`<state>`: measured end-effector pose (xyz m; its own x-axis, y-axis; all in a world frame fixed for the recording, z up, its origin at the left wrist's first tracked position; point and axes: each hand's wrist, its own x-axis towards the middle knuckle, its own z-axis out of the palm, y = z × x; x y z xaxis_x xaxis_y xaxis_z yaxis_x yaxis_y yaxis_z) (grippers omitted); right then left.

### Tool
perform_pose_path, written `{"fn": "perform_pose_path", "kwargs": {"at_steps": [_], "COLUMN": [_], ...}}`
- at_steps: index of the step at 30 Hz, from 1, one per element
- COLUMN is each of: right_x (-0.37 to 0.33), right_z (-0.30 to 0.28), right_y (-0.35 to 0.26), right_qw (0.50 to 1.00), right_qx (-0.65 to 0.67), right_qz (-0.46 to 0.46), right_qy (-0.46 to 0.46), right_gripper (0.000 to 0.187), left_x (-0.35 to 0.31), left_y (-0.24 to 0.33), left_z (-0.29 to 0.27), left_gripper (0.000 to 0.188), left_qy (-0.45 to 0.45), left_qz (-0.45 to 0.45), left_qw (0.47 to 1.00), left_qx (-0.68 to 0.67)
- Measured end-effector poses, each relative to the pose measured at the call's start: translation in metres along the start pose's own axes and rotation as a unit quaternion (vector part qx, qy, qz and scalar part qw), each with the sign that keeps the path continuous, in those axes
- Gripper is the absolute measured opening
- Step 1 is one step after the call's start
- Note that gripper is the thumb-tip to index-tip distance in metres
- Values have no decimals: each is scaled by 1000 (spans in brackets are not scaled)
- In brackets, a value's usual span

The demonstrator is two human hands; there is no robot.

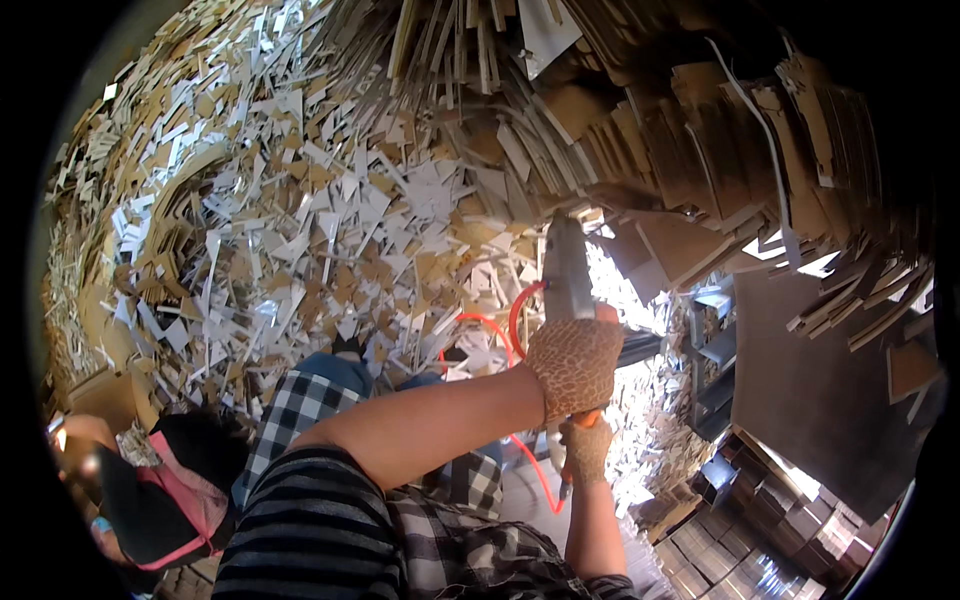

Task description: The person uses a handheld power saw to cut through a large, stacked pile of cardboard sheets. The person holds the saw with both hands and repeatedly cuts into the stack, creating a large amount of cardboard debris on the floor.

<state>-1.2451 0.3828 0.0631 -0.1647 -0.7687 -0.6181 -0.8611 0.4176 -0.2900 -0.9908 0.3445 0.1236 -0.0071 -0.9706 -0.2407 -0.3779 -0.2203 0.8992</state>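
An elongated grey metal power tool with an orange-red hose points away from me, and its far end is close to the edges of stacked cardboard sheets. My left hand, in a tan patterned glove, is closed round the tool's body. Just below it, my gloved right hand is closed on the tool's rear part, where a bit of orange shows. Part of the hose hangs in a bend beside my right wrist. Whether the tool's tip touches the cardboard, I cannot tell.
A deep heap of white and brown cardboard scraps fills the left and centre. Another person in black and pink is low at the left. A large brown board stands at the right, above stacked cardboard bundles.
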Motion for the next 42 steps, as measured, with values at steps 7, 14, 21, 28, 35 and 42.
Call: {"fn": "perform_pose_path", "kwargs": {"at_steps": [7,14,21,28,35,42], "right_x": [-19,-20,-22,-14,-8,-1], "right_z": [23,17,78,102,67,112], "right_y": [4,-42,-1,30,-15,31], "right_qw": [987,987,981,948,993,958], "right_qx": [146,149,184,224,105,285], "right_qz": [54,44,64,-213,-46,-29], "right_qy": [-35,-46,-22,79,32,-25], "right_gripper": [19,18,23,23,20,30], "left_x": [-32,-31,-24,-48,-30,-31], "left_y": [-1,9,-42,-36,-54,-44], "left_z": [23,-19,4,18,-8,16], "left_gripper": [30,29,29,23,28,31], "left_qy": [4,-17,-93,-66,21,-84], "left_qz": [175,110,145,393,364,179], "left_qw": [984,993,981,901,903,977], "left_qx": [37,49,84,173,226,79]}}
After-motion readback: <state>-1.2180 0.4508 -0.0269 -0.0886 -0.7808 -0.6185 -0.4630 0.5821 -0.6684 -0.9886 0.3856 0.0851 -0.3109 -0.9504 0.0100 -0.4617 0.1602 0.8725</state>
